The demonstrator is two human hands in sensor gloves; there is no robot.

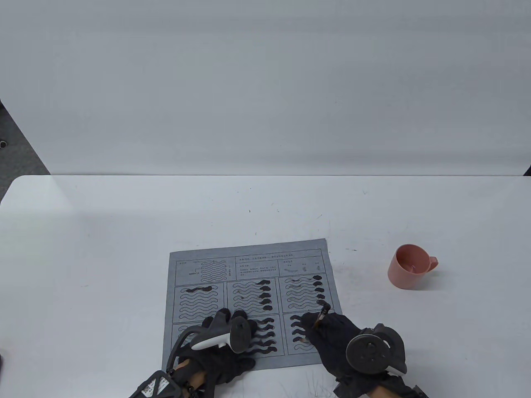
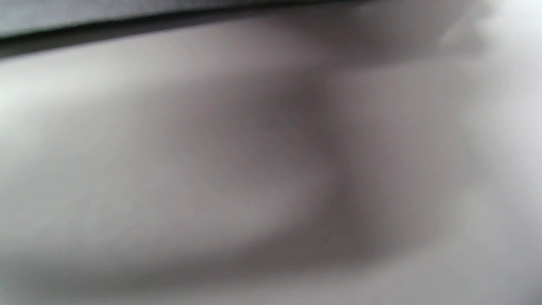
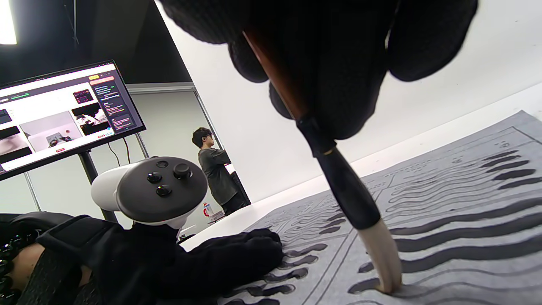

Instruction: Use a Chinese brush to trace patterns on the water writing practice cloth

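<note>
**Brush tip on cloth, lower-right panel**

Right hand at the near edge of the desk, fingers closed around the shaft of the Chinese brush. Brush tilted; its pale tip touches the water writing practice cloth at the left end of a wave line, a dark wet mark right at the contact point. In the table view the brush shaft pokes up out of the glove over the lower-right panel.

Left hand lies on the cloth's near left part, fingertips over the lower-middle panel, pressing the cloth down. Cannot tell how far the fingers are spread; it grips nothing. Tracker sits on its back. Left wrist view is a grey blur, nothing readable.

Cloth: grey, flat on the desk, printed in a grid of wave-line panels below a header strip. Dark wet strokes at the right ends of lines in the upper-middle and upper-right panels, one long stroke in the upper-left panel, short strokes in both lower panels.

Pink cup stands on the desk well to the right of the cloth, handle pointing right.

Beyond the desk, right wrist view: a monitor on a stand, a standing person.
</note>
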